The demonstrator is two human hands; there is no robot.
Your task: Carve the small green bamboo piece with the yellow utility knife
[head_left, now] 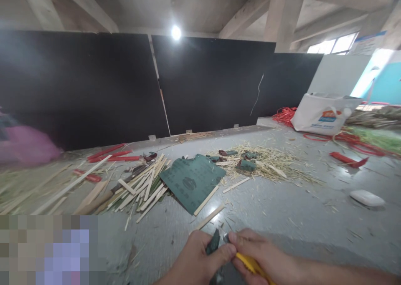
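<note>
Near the bottom edge, my left hand (200,255) is closed around a folded piece of dark green sandpaper (213,242). My right hand (260,251) grips a yellow-handled utility knife (252,266), its metal tip close to the sandpaper and the left thumb. Both hands meet just above the table. Past the left hand a pale bamboo strip (209,218) points away; whether it is held or lies on the table I cannot tell. Farther off, a green sandpaper sheet (194,180) with printing on its back lies beside a pile of bamboo strips (153,185).
Curled sandpaper scraps (246,165) lie on a heap of shavings (275,160). Red-handled tools (115,155) are at the left, a red piece (347,160) and a white case (367,198) at the right. A white bag (324,114) stands before black panels (213,80).
</note>
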